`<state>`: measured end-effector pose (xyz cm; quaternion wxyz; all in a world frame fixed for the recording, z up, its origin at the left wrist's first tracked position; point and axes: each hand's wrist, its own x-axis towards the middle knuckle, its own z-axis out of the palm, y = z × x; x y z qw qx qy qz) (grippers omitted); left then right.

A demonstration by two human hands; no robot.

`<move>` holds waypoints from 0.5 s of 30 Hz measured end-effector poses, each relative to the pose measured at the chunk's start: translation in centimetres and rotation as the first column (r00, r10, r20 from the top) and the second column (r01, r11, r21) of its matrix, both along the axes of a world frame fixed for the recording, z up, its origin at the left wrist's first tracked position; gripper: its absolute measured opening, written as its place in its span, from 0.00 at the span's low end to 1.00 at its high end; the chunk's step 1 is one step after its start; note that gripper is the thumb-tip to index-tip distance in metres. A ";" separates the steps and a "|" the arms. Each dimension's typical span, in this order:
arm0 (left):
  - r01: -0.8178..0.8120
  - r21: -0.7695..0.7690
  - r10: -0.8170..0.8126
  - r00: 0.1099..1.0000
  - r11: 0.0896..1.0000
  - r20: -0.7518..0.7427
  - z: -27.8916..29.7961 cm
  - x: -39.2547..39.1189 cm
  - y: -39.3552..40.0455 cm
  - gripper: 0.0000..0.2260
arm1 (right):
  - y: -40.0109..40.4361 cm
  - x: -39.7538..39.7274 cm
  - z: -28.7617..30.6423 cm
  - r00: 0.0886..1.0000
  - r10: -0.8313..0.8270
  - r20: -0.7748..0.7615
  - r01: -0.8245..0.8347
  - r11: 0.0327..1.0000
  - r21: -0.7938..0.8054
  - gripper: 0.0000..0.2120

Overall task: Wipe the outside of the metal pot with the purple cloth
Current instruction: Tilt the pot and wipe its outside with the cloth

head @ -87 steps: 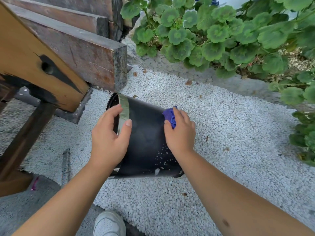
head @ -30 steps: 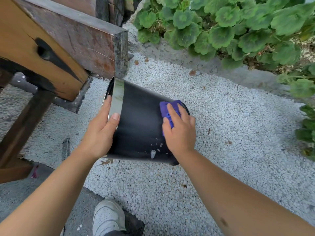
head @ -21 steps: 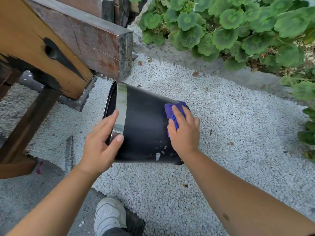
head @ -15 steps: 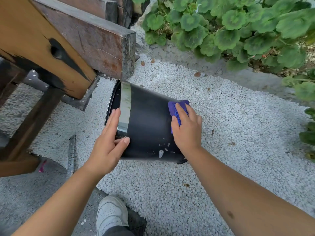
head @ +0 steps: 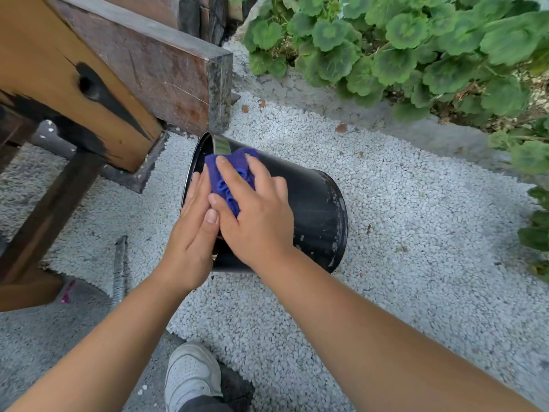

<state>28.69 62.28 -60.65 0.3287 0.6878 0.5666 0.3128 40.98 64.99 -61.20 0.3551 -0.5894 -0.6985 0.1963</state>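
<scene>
- The black cylindrical metal pot (head: 312, 209) lies on its side on the white gravel (head: 386, 233). Its long axis runs from the open rim at upper left to the base at lower right.
- The right hand (head: 255, 212), fingers extended, presses the bunched purple cloth (head: 228, 171) flat onto the wall just beside the rim.
- The left hand (head: 193, 233), fingers straight, braces the rim, touching the right hand.
- Unwiped wall extends toward the base, away from both hands; the right hand is nearer it.
</scene>
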 end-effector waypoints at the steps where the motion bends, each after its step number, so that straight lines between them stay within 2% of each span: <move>1: -0.021 -0.009 0.021 1.000 1.000 -0.008 -0.1 0.2 0.1 0.27 | 0.2 0.3 -0.2 1.000 -0.007 0.018 0.007 1.000 0.009 0.23; 4: -0.103 -0.055 0.103 0.995 0.993 0.003 -0.2 0.5 0.2 0.24 | 1.0 1.6 -1.1 0.999 -0.028 0.046 0.027 1.000 0.008 0.22; 10: -0.162 -0.138 0.171 0.984 0.977 0.057 -0.2 -0.2 0.2 0.21 | 1.5 5.8 -4.8 0.984 -0.151 0.093 0.164 0.975 -0.151 0.19; 13: -0.175 -0.129 0.183 0.982 0.976 0.054 -0.3 -0.5 0.3 0.21 | 1.3 8.2 -6.7 0.965 -0.231 0.126 0.255 0.941 -0.225 0.19; 15: -0.238 -0.085 0.241 0.970 0.968 0.034 -0.5 -0.4 0.2 0.22 | 1.2 9.2 -7.5 0.959 -0.256 0.121 0.281 0.916 -0.288 0.20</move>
